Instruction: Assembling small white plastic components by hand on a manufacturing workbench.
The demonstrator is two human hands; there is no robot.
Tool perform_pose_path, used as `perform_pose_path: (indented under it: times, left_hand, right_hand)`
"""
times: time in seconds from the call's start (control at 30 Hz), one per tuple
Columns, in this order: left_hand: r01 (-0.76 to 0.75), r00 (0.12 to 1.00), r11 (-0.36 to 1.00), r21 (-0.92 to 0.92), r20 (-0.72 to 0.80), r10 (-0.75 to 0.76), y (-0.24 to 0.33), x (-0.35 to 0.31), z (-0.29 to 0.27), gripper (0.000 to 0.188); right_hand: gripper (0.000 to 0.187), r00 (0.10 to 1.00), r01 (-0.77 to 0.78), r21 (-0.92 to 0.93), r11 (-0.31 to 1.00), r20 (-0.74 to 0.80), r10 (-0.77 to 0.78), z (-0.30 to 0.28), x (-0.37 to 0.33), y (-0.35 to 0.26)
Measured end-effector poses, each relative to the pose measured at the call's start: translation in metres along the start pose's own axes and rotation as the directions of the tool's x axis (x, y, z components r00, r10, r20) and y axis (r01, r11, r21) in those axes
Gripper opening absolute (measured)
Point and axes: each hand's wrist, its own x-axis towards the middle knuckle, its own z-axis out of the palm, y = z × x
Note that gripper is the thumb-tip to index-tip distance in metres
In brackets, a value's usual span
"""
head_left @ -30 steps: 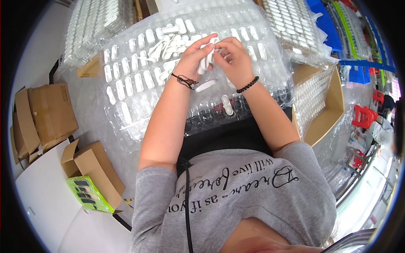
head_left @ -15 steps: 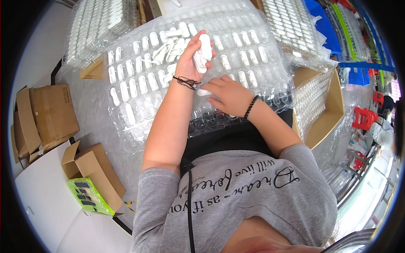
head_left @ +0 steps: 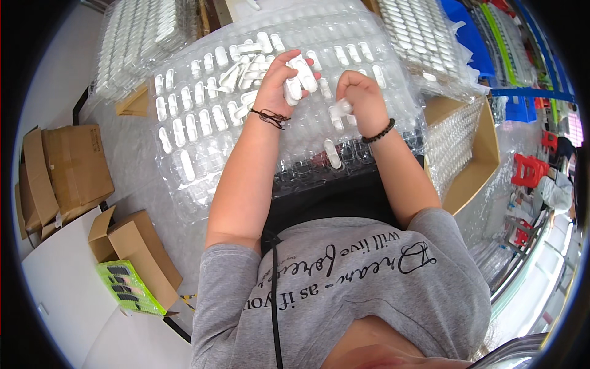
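Several smooth white oval plastic pieces [head_left: 302,75] are clutched in my left hand [head_left: 276,89], above the middle of a clear plastic blister tray [head_left: 289,144]. To its right, my right hand [head_left: 367,104] is closed in a pinch over the tray, with a small white piece [head_left: 340,111] at its fingertips, partly smeared by motion. Rows of like white pieces [head_left: 204,122] lie in the tray's pockets on the left and at the right. A loose pile of them [head_left: 249,69] rests on the tray left of my left hand. One piece [head_left: 332,154] sits in the near row.
Stacked filled trays [head_left: 144,46] stand at the far left, more stacked trays [head_left: 415,37] at the far right. An open carton with trays [head_left: 485,166] is at right. Brown cartons [head_left: 77,160] stand at left, near a green-edged pack [head_left: 130,286]. Red stools [head_left: 530,170] are farther right.
My right hand has moved right, away from my left hand, and now pinches over the tray's right side. A white piece now shows in the near row. The left hand's pieces are fanned apart.
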Motion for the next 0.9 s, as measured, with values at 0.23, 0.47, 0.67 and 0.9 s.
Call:
perform_pose_path:
  times: [0.23,0.47,0.67,0.9]
  left_hand:
    - [0.033,0.999,0.992,0.125,-0.014,-0.031,-0.004,0.000,0.010,0.038]
    - [-0.098,0.990,0.992,0.076,-0.094,0.105,-0.010,0.002,0.004,0.026]
    - [-0.090,0.993,0.991,0.102,-0.070,0.097,-0.011,0.003,0.004,0.019]
    - [-0.048,0.996,0.996,0.071,-0.073,0.053,-0.010,0.001,0.006,0.018]
  right_hand:
    - [0.034,0.991,-0.003,-0.186,0.983,-0.134,-0.022,0.008,0.025,0.009]
    - [0.033,0.968,0.086,-0.879,0.470,-0.038,-0.249,0.035,0.015,0.010]
    - [0.040,0.976,0.132,-0.795,0.593,0.001,-0.216,0.027,0.018,0.014]
    - [0.038,0.962,0.194,-0.741,0.642,0.017,-0.271,0.024,0.017,0.019]
